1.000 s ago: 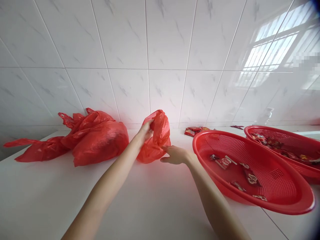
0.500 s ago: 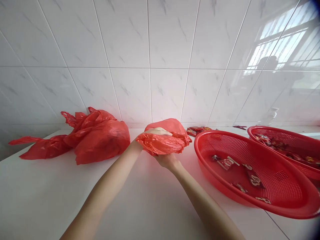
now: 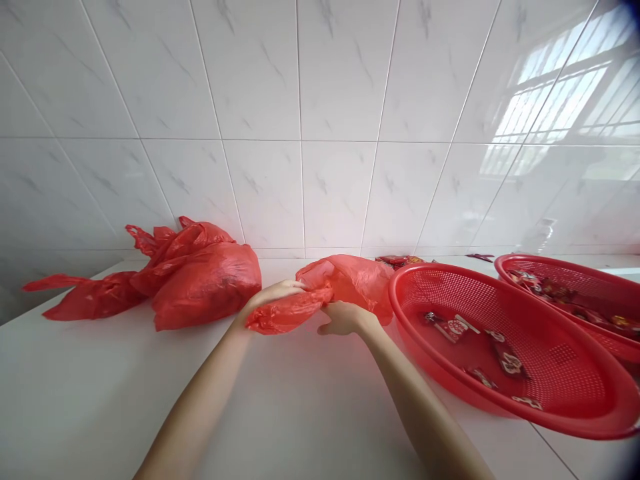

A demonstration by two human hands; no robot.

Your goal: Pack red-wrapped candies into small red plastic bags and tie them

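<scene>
Between left hand point(image 3: 274, 293), partly covered with grip hidden, and right hand point(image 3: 346, 319), half open with fingertips touching, supporting a bunched red bag point(image 3: 353, 279), apparently two-handed to keep floppy plastic in check.

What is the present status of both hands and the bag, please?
Left hand, right hand: both touching middle red bag. Bag crumpled, spread sideways. Nearer basket with packets close at right.

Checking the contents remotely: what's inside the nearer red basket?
Several wrapped packets lie scattered in the basket. Its near rim covers part of the inside, so anything there cannot be seen.
</scene>
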